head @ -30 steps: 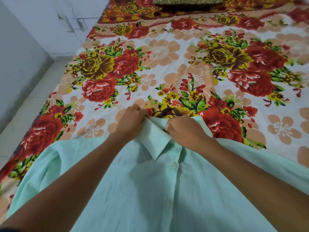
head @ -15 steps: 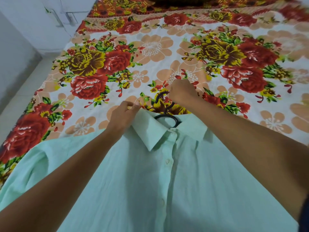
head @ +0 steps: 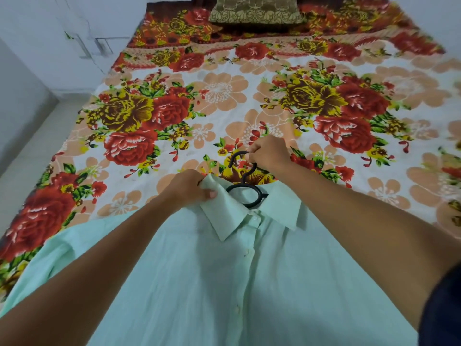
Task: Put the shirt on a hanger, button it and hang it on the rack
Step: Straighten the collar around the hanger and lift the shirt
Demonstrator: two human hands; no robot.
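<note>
lifting from this hold is where trouble could start: the right hand [head: 268, 153] curls its fingers [head: 254, 151] around the hook of the black hanger [head: 245, 186], while the left hand [head: 189, 188] pinches the left collar point of the mint shirt [head: 224, 283] between thumb and curled fingers. if the hook is pulled up before the hanger's arms sit evenly in the shoulders, which lie hidden under the cloth, the shirt could slide to one side and drop off. the thin fabric looks slippery and loose, so a tug on the collar alone may wrinkle it or strain the top button [head: 254, 218], which seems fastened just below the hanger's ring. the lower buttons run down the placket; i cannot tell for sure whether all of them are closed, and an open one would let the front gape once hung. the rack is not in view.

the shirt lies flat, front up, on the bed [head: 224, 96] with its flowered sheet, collar pointing toward the pillow [head: 257, 11] at the far end. no box, basket or other container shows here, so nothing can be said about contents.
</note>
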